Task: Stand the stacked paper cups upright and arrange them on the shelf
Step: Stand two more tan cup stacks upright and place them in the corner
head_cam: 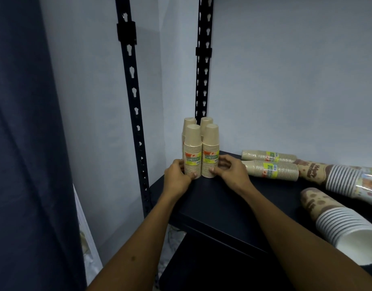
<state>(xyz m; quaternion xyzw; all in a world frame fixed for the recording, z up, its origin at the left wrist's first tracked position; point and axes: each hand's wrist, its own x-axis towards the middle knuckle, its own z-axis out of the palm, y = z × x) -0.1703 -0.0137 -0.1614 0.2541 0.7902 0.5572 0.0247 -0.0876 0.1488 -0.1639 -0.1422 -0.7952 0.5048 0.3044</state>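
Two rear stacks [189, 122] mostly hidden behind the front pair, left fingers [177, 164] tucked out of sight behind a stack, label print [193, 159] too blurred to read, patterned stack [357, 181] seemingly cut by the right edge

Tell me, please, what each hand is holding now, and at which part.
The left hand grips the front-left cup stack at its base; the right hand grips the front-right cup stack at its base. Both stacks stand upright on the shelf.

Head-worn view, forward and down onto the shelf [233, 198] corner (close, at arm's reach).
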